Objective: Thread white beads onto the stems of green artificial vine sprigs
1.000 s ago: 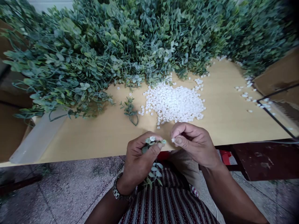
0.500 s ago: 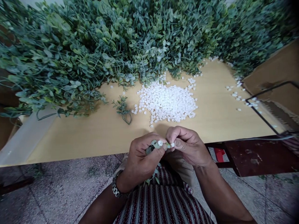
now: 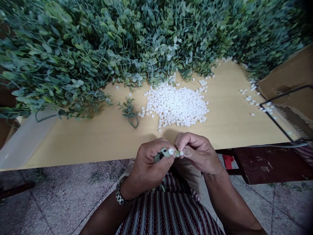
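My left hand (image 3: 154,163), a metal-band watch (image 3: 120,192) at its wrist, is closed on a green artificial leaf sprig (image 3: 158,155). A small white ring-like piece (image 3: 171,151) shows on the sprig beside the left thumb. My right hand (image 3: 198,151) pinches a second white piece (image 3: 181,153) between thumb and forefinger, at the sprig's tip. Both hands meet just in front of the table's near edge. Beyond them lies a heap of the same small white pieces (image 3: 178,106). Left of the heap rests a loose leafy sprig (image 3: 128,111) with a looped stem.
A thick bank of artificial greenery (image 3: 137,42) covers the back of the tan table (image 3: 93,143). At the right stand a cardboard box (image 3: 290,71) and a black metal frame (image 3: 276,122), with white pieces scattered near. Below is a dark red bench (image 3: 271,164).
The view has shifted slightly. Both hands keep nearly the same pose at the sprig, and the white piece at its tip stays in the right fingers.
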Demonstrator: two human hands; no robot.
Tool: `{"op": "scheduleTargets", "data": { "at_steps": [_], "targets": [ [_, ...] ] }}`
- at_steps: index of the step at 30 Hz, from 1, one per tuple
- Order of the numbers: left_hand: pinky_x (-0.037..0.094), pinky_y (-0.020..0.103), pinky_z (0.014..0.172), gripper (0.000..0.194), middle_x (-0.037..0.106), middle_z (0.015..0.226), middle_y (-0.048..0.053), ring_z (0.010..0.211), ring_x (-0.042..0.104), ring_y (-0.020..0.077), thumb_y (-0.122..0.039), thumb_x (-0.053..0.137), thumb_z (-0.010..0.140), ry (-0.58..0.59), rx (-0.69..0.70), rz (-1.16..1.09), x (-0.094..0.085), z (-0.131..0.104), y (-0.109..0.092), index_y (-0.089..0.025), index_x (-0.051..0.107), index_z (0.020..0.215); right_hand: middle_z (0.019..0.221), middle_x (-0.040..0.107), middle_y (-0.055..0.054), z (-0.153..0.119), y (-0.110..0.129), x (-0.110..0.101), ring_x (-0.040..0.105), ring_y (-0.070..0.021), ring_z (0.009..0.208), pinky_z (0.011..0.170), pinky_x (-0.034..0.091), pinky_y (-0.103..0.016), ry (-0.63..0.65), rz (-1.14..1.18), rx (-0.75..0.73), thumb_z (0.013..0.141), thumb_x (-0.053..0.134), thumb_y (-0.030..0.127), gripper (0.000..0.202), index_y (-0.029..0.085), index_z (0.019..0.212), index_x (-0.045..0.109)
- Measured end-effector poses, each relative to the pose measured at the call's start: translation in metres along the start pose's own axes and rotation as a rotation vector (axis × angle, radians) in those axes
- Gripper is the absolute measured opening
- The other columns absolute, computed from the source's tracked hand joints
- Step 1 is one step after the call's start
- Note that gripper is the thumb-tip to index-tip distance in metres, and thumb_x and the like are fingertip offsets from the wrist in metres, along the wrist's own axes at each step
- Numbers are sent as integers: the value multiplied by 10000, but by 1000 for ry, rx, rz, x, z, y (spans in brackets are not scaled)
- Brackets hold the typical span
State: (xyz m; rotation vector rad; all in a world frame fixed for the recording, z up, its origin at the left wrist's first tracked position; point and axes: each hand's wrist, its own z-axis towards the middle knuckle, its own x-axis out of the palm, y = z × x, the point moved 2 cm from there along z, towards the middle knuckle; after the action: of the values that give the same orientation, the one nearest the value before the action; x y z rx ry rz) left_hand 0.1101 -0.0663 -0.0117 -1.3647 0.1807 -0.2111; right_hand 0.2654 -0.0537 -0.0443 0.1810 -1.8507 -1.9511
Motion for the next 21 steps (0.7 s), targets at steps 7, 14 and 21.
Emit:
{"op": "scheduleTargets", "data": {
  "at_steps": [7, 14, 21],
  "targets": [
    [419, 214, 543, 147, 590, 629, 13, 568, 511, 110, -81, 570, 781, 20, -10, 23, -2, -1, 4, -160, 666, 702, 647, 547, 14, 1, 7, 2, 468, -98, 581, 531, 381, -236, 26, -46, -12, 825, 635, 281, 123, 180, 756, 631],
    [445, 213, 575, 157, 633, 653, 23, 602, 555, 115, -62, 573, 787, 25, 27, -5, -1, 1, 7, -158, 664, 702, 649, 550, 9, 0, 7, 1, 497, -103, 591, 541, 402, -244, 35, -88, -15, 835, 621, 271, 128, 173, 753, 625],
    [441, 205, 554, 132, 602, 622, 9, 573, 533, 101, -58, 582, 771, 4, 40, -10, 0, 1, 9, -139, 636, 681, 646, 543, 13, 0, 6, 2, 503, -97, 583, 548, 417, -238, 19, -116, -17, 840, 613, 249, 113, 169, 762, 612]
  ]
}}
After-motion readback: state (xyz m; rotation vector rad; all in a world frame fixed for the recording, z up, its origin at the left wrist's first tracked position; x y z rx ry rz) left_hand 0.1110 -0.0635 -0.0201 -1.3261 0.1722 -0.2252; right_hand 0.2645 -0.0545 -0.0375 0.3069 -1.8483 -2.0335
